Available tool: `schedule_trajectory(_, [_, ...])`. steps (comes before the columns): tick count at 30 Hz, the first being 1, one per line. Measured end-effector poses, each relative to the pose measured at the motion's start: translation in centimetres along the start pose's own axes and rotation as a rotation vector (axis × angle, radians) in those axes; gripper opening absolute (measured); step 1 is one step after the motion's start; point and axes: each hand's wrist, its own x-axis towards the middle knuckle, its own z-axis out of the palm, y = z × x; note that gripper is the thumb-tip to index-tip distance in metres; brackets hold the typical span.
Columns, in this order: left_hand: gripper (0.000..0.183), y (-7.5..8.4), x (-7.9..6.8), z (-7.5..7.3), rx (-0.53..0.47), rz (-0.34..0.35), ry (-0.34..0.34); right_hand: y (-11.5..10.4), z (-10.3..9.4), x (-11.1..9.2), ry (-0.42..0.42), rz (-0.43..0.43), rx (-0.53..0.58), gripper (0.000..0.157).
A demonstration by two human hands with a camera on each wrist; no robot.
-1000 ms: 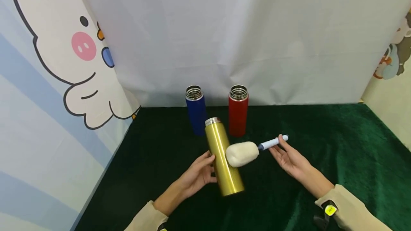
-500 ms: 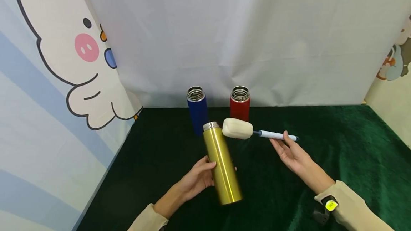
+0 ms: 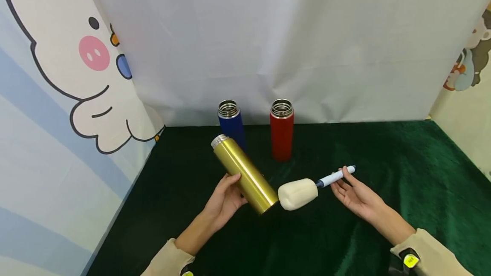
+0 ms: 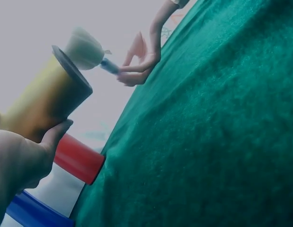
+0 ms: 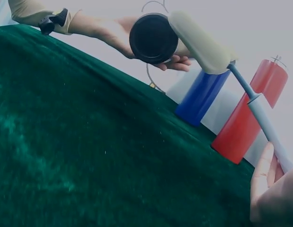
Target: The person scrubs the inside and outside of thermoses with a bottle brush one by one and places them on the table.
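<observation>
We saw the left hand (image 3: 226, 195) gripping the gold flask (image 3: 244, 174) around its lower body, fingers curled round it. The flask was lifted off the bench (image 3: 383, 161) and tilted, with its steel mouth up and far-left and its base down and near-right. The right wrist view looked straight at the dark base.

The right hand (image 3: 354, 195) held the brush (image 3: 307, 190) by the far end of its blue-white handle, pinched between thumb and fingertips, palm up and the other fingers loosely spread. The cream sponge head sat just beside the flask's base, on its right. We couldn't tell whether the two touched.

The blue flask (image 3: 231, 122) and red flask (image 3: 281, 129) stood upright and open-topped at the far edge of the bench, against the white backdrop (image 3: 268, 33). Blue was on the left, partly behind the gold flask's mouth, and red on the right, apart from the others.

The bench had a dark green velvet cover. A cartoon curtain (image 3: 57, 97) hung on the left. Beige sleeves (image 3: 433, 254) covered both wrists.
</observation>
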Motion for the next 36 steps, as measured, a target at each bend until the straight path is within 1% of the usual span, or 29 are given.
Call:
schedule_trajectory(3, [0.036, 0.0, 0.0, 0.0, -0.010, 0.013, 0.027, -0.1, -0.4, -0.2, -0.034, -0.029, -0.040, 0.023])
schedule_trajectory(7, [0.037, -0.1, 0.1, 0.0, -0.037, 0.032, 0.048, -0.1, -0.7, -0.1, -0.073, -0.101, -0.172, 0.020])
schedule_trajectory(9, [0.036, -0.2, 0.2, 0.1, -0.049, 0.049, 0.053, 0.1, -0.5, 0.0, -0.063, -0.135, -0.245, 0.018])
schedule_trajectory(13, [0.034, -0.4, 0.5, 0.5, -0.050, 0.090, 0.059, 0.6, 0.3, 0.5, -0.023, -0.168, -0.377, 0.028])
schedule_trajectory(15, [0.035, -0.5, 0.8, 0.8, -0.052, 0.105, 0.061, 1.0, 0.8, 0.7, -0.028, -0.178, -0.434, 0.029])
schedule_trajectory(17, [0.038, -0.6, 0.9, 0.9, -0.050, 0.113, 0.062, 1.2, 1.3, 0.9, -0.045, -0.189, -0.472, 0.026])
schedule_trajectory(20, [0.042, -0.7, 1.2, 1.0, -0.036, 0.112, 0.072, 1.3, 2.0, 1.0, -0.064, -0.210, -0.485, 0.021])
schedule_trajectory(23, [0.044, -0.7, 1.2, 0.8, -0.018, 0.101, 0.093, 0.8, 2.2, 0.9, -0.072, -0.236, -0.466, 0.021])
schedule_trajectory(28, [0.046, -0.6, 0.7, 0.5, 0.010, 0.079, 0.113, -0.8, 1.4, 0.5, -0.095, -0.284, -0.421, 0.021])
schedule_trajectory(32, [0.046, -0.5, 0.3, 0.4, 0.005, 0.067, 0.086, -1.3, 0.6, 0.4, -0.084, -0.306, -0.422, 0.022])
schedule_trajectory(36, [0.047, -0.6, 0.3, 0.8, 0.004, 0.078, 0.061, -0.4, 0.6, 1.0, -0.065, -0.283, -0.456, 0.022])
